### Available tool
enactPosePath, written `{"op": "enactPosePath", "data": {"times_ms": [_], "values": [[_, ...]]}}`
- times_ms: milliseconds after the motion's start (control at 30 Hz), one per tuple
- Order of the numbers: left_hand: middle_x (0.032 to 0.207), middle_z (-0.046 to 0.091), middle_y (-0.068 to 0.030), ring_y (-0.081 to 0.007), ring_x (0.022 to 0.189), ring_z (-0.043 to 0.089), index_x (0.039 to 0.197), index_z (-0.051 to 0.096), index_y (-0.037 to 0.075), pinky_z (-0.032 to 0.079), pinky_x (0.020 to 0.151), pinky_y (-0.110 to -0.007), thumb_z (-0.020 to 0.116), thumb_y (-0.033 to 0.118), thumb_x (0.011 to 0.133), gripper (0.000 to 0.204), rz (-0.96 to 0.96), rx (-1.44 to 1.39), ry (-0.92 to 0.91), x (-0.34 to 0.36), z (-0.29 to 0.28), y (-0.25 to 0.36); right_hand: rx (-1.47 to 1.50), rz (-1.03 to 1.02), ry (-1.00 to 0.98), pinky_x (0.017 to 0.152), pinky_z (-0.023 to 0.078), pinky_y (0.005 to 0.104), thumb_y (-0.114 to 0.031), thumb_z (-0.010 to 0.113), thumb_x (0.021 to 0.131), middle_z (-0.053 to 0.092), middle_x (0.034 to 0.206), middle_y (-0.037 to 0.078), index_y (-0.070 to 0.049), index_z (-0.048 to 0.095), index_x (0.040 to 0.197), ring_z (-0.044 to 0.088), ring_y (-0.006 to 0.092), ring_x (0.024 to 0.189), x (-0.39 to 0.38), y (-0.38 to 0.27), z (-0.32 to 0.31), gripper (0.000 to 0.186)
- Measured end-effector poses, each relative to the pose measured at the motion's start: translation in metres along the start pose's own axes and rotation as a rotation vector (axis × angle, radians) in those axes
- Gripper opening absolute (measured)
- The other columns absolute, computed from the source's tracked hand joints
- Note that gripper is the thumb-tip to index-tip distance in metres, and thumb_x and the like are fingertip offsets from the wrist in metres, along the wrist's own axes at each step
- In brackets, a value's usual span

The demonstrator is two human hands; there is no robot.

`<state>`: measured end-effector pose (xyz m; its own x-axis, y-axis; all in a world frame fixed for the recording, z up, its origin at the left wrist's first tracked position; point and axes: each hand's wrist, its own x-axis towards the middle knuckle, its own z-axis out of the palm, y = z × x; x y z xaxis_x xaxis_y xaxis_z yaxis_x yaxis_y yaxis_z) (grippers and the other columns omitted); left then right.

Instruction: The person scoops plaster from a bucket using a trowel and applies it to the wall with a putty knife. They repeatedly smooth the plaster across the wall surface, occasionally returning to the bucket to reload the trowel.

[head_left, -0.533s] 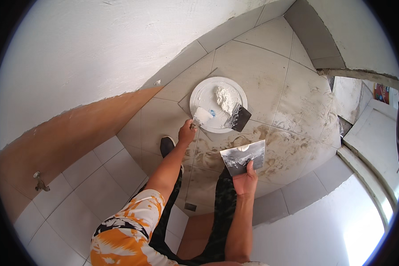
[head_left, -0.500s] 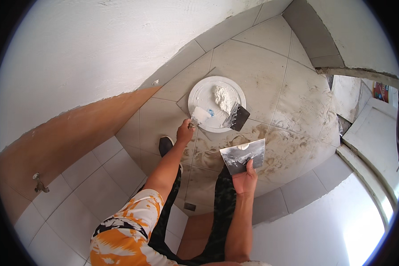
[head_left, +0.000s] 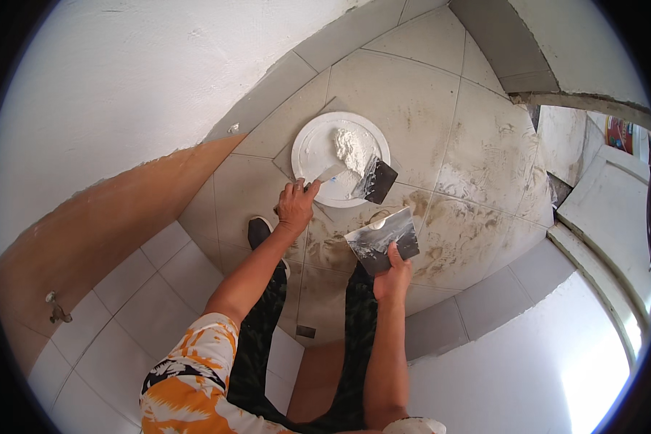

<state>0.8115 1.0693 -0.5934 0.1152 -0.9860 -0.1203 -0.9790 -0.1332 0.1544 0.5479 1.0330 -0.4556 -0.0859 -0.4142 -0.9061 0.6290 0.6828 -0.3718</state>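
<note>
My left hand (head_left: 295,206) is closed round the handle of a putty knife (head_left: 331,173), its blade reaching over a round white lid (head_left: 304,155) on the floor. A lumpy heap of white putty (head_left: 350,147) sits on that lid. Across the lid's right edge rests a dark flat spreader blade (head_left: 381,184), smeared with putty on its left side. Nearer to me, my right hand (head_left: 393,279) grips a square metal spreader plate (head_left: 385,237) by its lower edge, thumb on top. White putty streaks cover the plate's face, with a small lump at its far edge.
Smudged beige tiles (head_left: 477,166) make up the floor. A white plastered wall (head_left: 123,94) rises at the left, above an orange-brown band and grey tiles. A small tap (head_left: 58,309) sticks out there. At the far right are a doorway sill and a red-and-white bucket (head_left: 620,136).
My left hand has turned over with the putty knife, whose blade now lies flatter and closer to the putty heap. The plate in my right hand has tilted slightly.
</note>
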Motion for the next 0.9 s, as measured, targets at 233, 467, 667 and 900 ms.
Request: {"op": "enactPosePath", "data": {"times_ms": [233, 467, 667, 900], "values": [[0.099, 0.058, -0.0115, -0.0286, 0.091, 0.056, 0.132, 0.061, 0.028, 0.049, 0.077, -0.044, 0.056, 0.01, 0.088, 0.048, -0.009, 0.197, -0.158, 0.037, 0.015, 0.011, 0.011, 0.009, 0.034, 0.084, 0.056, 0.0372, -0.009, 0.062, 0.097, 0.063, 0.117, 0.008, -0.001, 0.055, 0.126, 0.064, 0.0201, 0.101, -0.006, -0.001, -0.002, 0.031], [0.096, 0.057, -0.0093, -0.0262, 0.091, 0.055, 0.132, 0.059, 0.022, 0.045, 0.075, -0.04, 0.056, 0.014, 0.088, 0.044, 0.151, 0.334, -0.121, 0.053, 0.044, 0.015, 0.067, -0.032, 0.058, 0.084, 0.056, 0.0371, -0.007, 0.061, 0.097, 0.063, 0.117, 0.008, -0.001, 0.055, 0.126, 0.065, 0.0202, 0.102, -0.007, -0.004, -0.004, 0.03], [0.098, 0.057, -0.0099, -0.0273, 0.096, 0.053, 0.125, 0.057, 0.011, 0.043, 0.077, -0.042, 0.056, 0.017, 0.09, 0.035, 0.254, 0.508, -0.373, 0.052, 0.042, 0.011, 0.09, -0.024, 0.062, 0.083, 0.056, 0.0361, -0.008, 0.061, 0.097, 0.064, 0.116, 0.007, -0.002, 0.055, 0.127, 0.065, 0.0199, 0.102, -0.012, -0.008, -0.002, 0.03], [0.104, 0.059, -0.0109, -0.0296, 0.105, 0.055, 0.135, 0.058, 0.018, 0.046, 0.085, -0.042, 0.059, 0.007, 0.087, 0.049, 0.071, 0.331, -0.498, 0.027, 0.006, -0.004, 0.033, -0.066, -0.085, 0.085, 0.057, 0.0382, -0.02, 0.061, 0.1, 0.065, 0.117, 0.009, -0.001, 0.057, 0.125, 0.066, 0.0212, 0.103, -0.009, -0.025, -0.006, 0.031]]}}
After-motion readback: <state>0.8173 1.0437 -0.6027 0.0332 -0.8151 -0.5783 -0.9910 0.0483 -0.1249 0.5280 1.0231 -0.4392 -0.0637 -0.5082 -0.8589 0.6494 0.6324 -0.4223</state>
